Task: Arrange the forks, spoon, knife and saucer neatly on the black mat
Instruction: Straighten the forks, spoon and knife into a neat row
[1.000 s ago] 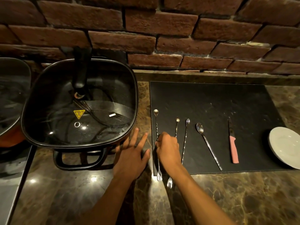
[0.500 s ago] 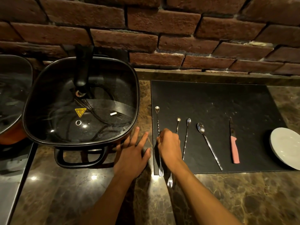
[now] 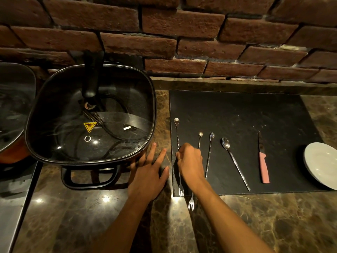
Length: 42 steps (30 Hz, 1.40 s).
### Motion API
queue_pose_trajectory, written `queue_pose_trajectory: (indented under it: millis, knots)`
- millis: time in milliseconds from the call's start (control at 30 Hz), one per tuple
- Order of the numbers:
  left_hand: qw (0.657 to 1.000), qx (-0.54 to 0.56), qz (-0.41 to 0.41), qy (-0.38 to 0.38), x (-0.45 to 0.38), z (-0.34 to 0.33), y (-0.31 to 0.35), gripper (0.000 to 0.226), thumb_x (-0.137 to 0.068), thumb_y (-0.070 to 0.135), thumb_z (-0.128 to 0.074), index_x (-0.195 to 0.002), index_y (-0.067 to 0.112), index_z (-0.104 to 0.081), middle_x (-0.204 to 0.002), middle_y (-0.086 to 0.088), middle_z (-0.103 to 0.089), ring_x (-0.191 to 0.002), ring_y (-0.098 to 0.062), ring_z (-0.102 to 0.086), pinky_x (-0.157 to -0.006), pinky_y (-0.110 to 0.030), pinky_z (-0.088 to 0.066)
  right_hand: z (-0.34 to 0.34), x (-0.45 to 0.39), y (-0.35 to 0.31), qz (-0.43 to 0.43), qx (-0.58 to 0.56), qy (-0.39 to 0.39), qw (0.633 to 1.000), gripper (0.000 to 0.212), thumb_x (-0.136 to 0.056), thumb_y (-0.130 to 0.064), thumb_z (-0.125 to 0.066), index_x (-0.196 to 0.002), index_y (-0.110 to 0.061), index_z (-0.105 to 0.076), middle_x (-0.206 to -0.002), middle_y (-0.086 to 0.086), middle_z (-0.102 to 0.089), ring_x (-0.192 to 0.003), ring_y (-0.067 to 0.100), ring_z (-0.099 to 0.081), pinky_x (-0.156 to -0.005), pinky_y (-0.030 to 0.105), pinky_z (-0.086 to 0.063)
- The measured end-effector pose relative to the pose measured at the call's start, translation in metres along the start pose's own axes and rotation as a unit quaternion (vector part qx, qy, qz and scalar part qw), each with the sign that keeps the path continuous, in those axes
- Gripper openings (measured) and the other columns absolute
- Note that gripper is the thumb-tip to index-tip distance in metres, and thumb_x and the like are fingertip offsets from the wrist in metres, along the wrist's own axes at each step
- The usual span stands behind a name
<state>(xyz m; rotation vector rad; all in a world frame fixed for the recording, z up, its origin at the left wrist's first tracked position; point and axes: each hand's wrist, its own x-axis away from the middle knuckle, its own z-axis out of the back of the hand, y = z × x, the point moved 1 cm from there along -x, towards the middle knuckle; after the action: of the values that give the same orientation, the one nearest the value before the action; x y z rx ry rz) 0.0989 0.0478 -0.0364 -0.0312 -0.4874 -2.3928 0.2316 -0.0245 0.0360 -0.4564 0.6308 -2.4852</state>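
Black mat point(image 3: 237, 110), leftmost fork point(image 3: 177, 136) under curled right hand point(image 3: 190, 159).

The right hand point(image 3: 190, 162) covers the middle of two forks, so whether its fingers close on the leftmost fork point(image 3: 177, 141) or just press it cannot be told. The second fork point(image 3: 200, 138) runs under the wrist. At three o'clock the saucer point(image 3: 321, 165) is cut by the picture's edge; at nine o'clock, a lidded pot point(image 3: 12, 110) likewise.
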Motion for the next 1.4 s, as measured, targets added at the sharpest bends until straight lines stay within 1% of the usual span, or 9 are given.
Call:
queue_pose_trajectory:
  millis: [267, 433, 533, 800, 967, 1033, 1133, 1333, 1400]
  knots:
    - [1.000, -0.005, 0.001, 0.002, 0.001, 0.002, 0.001, 0.067, -0.092, 0.068, -0.009, -0.155, 0.052, 0.005, -0.165, 0.016, 0.019, -0.151, -0.022, -0.019, -0.115, -0.056, -0.022, 0.006, 0.002, -0.001, 0.016, -0.009, -0.009, 1.000, 0.016, -0.095, -0.021, -0.056, -0.095, -0.005, -0.057, -0.098, 0.016, -0.064, -0.089, 0.036, -0.063, -0.070, 0.038, -0.049]
    - [1.000, 0.001, 0.002, -0.006, 0.000, 0.001, 0.000, 0.067, -0.091, 0.068, -0.008, -0.154, 0.053, 0.007, -0.161, 0.019, 0.027, -0.151, -0.022, -0.016, -0.116, -0.056, -0.020, 0.026, 0.010, 0.021, -0.070, -0.009, 0.065, 0.995, 0.014, -0.095, -0.020, -0.055, -0.098, -0.007, -0.058, -0.101, 0.017, -0.064, -0.095, 0.040, -0.062, -0.076, 0.040, -0.048]
    - [1.000, 0.011, 0.003, -0.009, 0.000, 0.001, 0.000, 0.068, -0.091, 0.069, -0.009, -0.156, 0.052, 0.002, -0.162, 0.018, 0.022, -0.152, -0.023, -0.017, -0.115, -0.058, -0.020, 0.028, 0.018, 0.032, -0.115, 0.009, 0.031, 0.993, 0.018, -0.093, -0.021, -0.060, -0.101, -0.005, -0.056, -0.106, 0.017, -0.062, -0.099, 0.040, -0.060, -0.076, 0.037, -0.045]
    - [1.000, 0.010, 0.009, -0.023, 0.000, 0.007, 0.003, 0.069, -0.092, 0.068, -0.013, -0.158, 0.050, -0.007, -0.166, 0.015, 0.014, -0.153, -0.025, -0.016, -0.115, -0.059, -0.017, 0.025, 0.015, 0.035, -0.109, 0.033, -0.007, 0.994, 0.004, -0.089, -0.004, -0.054, -0.091, -0.002, -0.056, -0.098, 0.022, -0.062, -0.094, 0.045, -0.061, -0.064, 0.033, -0.039]
    - [1.000, -0.004, 0.007, -0.024, 0.001, 0.007, 0.003, 0.067, -0.094, 0.066, -0.015, -0.157, 0.049, -0.003, -0.165, 0.014, 0.016, -0.153, -0.025, -0.016, -0.115, -0.059, -0.020, 0.027, 0.001, 0.034, -0.106, -0.009, -0.026, 0.994, 0.013, -0.090, -0.014, -0.054, -0.094, -0.004, -0.059, -0.101, 0.019, -0.060, -0.085, 0.038, -0.060, -0.068, 0.034, -0.047]
    - [1.000, -0.007, 0.005, -0.025, 0.001, 0.007, 0.003, 0.068, -0.092, 0.067, -0.011, -0.157, 0.050, -0.001, -0.165, 0.014, 0.019, -0.153, -0.025, -0.016, -0.115, -0.058, -0.021, 0.029, -0.006, 0.031, -0.094, -0.031, -0.030, 0.995, 0.016, -0.088, -0.016, -0.053, -0.096, -0.005, -0.061, -0.103, 0.019, -0.061, -0.090, 0.040, -0.061, -0.073, 0.039, -0.052]
    - [1.000, -0.003, 0.003, -0.024, 0.001, 0.008, 0.003, 0.069, -0.091, 0.068, -0.009, -0.157, 0.049, 0.000, -0.168, 0.014, 0.017, -0.151, -0.025, -0.018, -0.115, -0.057, -0.023, 0.031, -0.016, 0.024, -0.081, -0.033, -0.036, 0.996, 0.019, -0.087, -0.017, -0.053, -0.098, -0.005, -0.061, -0.105, 0.020, -0.060, -0.094, 0.043, -0.060, -0.076, 0.041, -0.053]
    - [1.000, -0.003, 0.002, -0.017, 0.001, 0.006, 0.002, 0.069, -0.091, 0.069, -0.008, -0.156, 0.050, 0.001, -0.168, 0.013, 0.016, -0.151, -0.026, -0.019, -0.116, -0.056, -0.024, 0.035, -0.027, 0.025, -0.085, -0.032, -0.042, 0.995, 0.019, -0.087, -0.017, -0.052, -0.099, -0.007, -0.063, -0.107, 0.018, -0.059, -0.093, 0.040, -0.061, -0.077, 0.039, -0.052]
    - [1.000, -0.002, 0.003, -0.019, 0.000, 0.005, 0.002, 0.068, -0.091, 0.070, -0.007, -0.156, 0.051, 0.003, -0.168, 0.014, 0.017, -0.152, -0.026, -0.018, -0.116, -0.057, -0.023, 0.036, -0.025, 0.029, -0.075, -0.032, -0.040, 0.996, 0.018, -0.088, -0.017, -0.051, -0.098, -0.008, -0.062, -0.104, 0.018, -0.061, -0.090, 0.040, -0.062, -0.077, 0.043, -0.054]
